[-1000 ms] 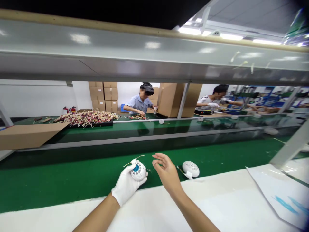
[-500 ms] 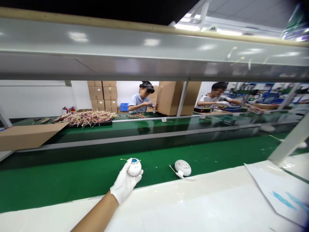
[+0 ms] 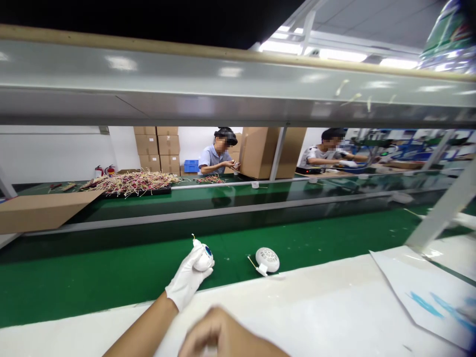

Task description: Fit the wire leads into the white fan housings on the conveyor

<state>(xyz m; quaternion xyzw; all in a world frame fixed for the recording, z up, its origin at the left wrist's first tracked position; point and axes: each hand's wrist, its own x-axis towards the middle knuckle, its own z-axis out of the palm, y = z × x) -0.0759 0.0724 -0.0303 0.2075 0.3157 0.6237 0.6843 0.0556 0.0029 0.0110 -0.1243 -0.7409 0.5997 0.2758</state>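
My left hand point(image 3: 188, 277), in a white glove, is closed around a small round white plastic housing point(image 3: 203, 261) with a dark blue centre. A short thin yellowish wire sticks up from it. Low in the view, over the white table edge, is my bare right hand point(image 3: 223, 334), smeared by motion. Its fingers look curled in, and whatever they hold, if anything, cannot be made out. Right of my left hand, a second white round housing point(image 3: 267, 259) with a slotted grille lies on the green conveyor belt point(image 3: 111, 282), with a small white connector piece and a wire beside it.
A shelf beam point(image 3: 230, 72) crosses overhead, and a slanted post point(image 3: 439, 213) stands at the right. Paper with blue marks point(image 3: 427, 297) lies near it. Across the belt are a wire pile point(image 3: 134, 182), a cardboard flap point(image 3: 48, 210), a tall carton point(image 3: 260, 151) and two co-workers.
My right hand left the view and is back at the bottom, blurred. My left hand turned the housing so its blue centre faces right. The view shifted slightly right.
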